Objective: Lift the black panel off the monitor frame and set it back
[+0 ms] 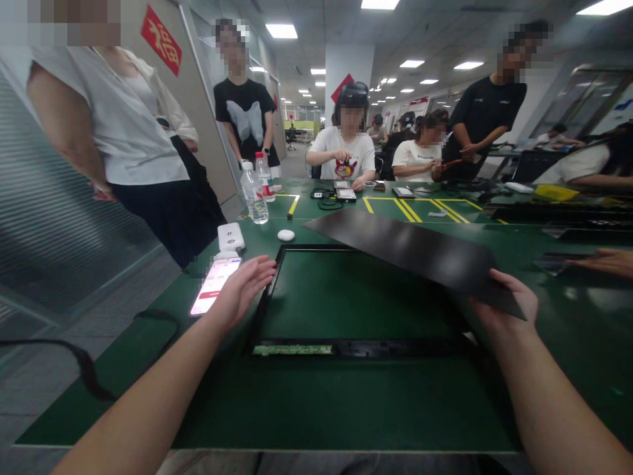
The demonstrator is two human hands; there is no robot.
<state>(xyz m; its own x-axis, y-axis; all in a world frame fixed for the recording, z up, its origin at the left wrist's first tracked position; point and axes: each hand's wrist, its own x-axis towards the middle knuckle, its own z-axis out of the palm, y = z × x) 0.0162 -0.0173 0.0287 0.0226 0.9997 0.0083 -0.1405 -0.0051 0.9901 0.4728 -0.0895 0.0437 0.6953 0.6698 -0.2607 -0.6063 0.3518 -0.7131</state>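
A thin dark sheet [420,251] is raised and tilted over the right part of a black rectangular frame [395,348]. My right hand [512,303] grips the sheet by its near right corner, thumb on top. The frame lies flat on the green table, and a narrow green circuit board [293,350] sits along its near side, to the left. My left hand [246,284] holds nothing; its fingers are stretched out beside the frame's left edge. Part of the frame's far and right sides is hidden under the sheet.
Left of the frame are a lit phone [213,287], a white device [231,237], a small white case [285,235] and two bottles [254,198]. A black strap [84,369] hangs over the left edge. A co-worker's hand [606,262] reaches in at right. Several people are around the table.
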